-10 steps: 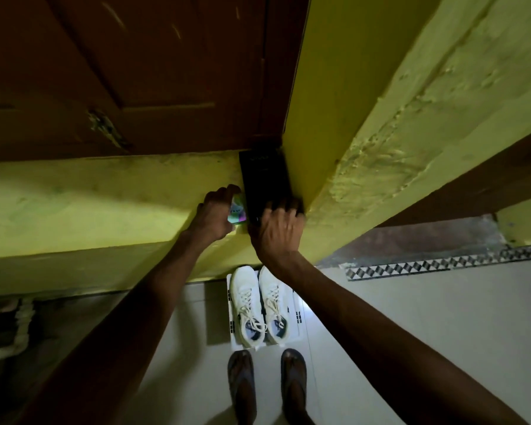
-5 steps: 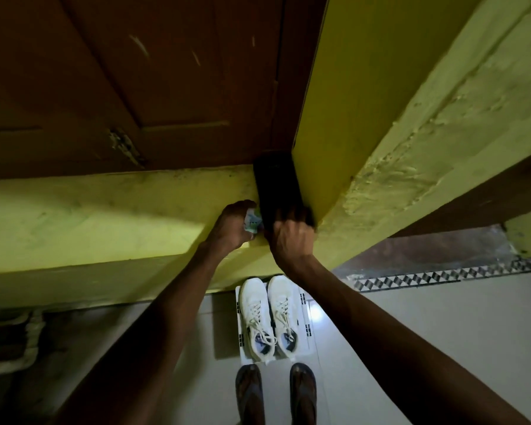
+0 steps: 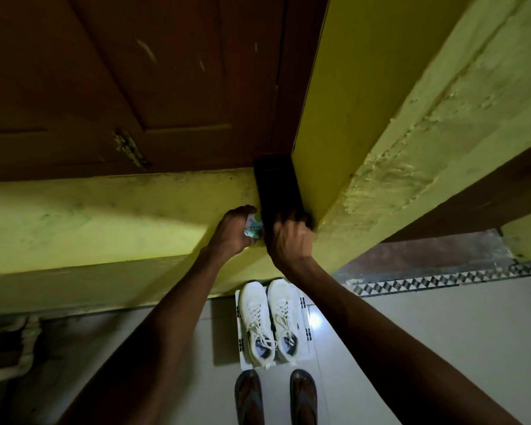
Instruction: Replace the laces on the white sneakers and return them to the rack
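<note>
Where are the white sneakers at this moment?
Head view, lower centre: the white sneakers stand side by side on a white mat, between the yellow wall and the person's sandals.

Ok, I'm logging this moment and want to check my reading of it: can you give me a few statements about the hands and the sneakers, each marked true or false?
1. The white sneakers stand side by side on a white sheet on the floor. True.
2. The sneakers have no laces in them. False: laces show in both.
3. The right hand grips the lower end of a black slab up at the yellow ledge. True.
4. The left hand is empty. False: it holds a small pale packet.
5. The person stands barefoot. False: brown sandals are on the feet.
</note>
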Motion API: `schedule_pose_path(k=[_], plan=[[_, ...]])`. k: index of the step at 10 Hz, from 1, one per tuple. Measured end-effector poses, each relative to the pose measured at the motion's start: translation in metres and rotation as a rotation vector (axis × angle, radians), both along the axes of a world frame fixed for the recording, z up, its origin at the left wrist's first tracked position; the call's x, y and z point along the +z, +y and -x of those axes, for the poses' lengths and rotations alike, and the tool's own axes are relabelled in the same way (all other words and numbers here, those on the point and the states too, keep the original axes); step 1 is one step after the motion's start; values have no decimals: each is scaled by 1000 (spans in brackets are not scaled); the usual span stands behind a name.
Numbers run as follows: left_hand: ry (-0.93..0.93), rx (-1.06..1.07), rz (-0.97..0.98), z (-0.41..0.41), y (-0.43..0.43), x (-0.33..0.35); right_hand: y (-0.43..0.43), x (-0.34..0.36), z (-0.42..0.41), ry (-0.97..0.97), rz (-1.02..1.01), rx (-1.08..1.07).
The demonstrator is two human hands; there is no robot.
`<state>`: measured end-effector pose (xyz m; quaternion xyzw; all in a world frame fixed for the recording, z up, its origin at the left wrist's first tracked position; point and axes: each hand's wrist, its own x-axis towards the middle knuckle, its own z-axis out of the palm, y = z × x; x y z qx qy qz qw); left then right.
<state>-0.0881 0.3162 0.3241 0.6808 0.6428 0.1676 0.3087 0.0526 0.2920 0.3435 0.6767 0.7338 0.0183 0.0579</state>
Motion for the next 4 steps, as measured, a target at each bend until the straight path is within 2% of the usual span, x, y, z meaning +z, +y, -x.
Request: schedule_pose_path(k=[1,2,3,4], plan=[[2,-10,-2,2,0,-3,-1,3,6,8,67,-4],[9,-14,2,2,1,-1,-4,-1,9,6,39,-47],[23,-33,6,3,2,2,-4,8,6,66,72,-19],[65,-67,-21,-1,0,12,-7,21,-6,225,82,-24]])
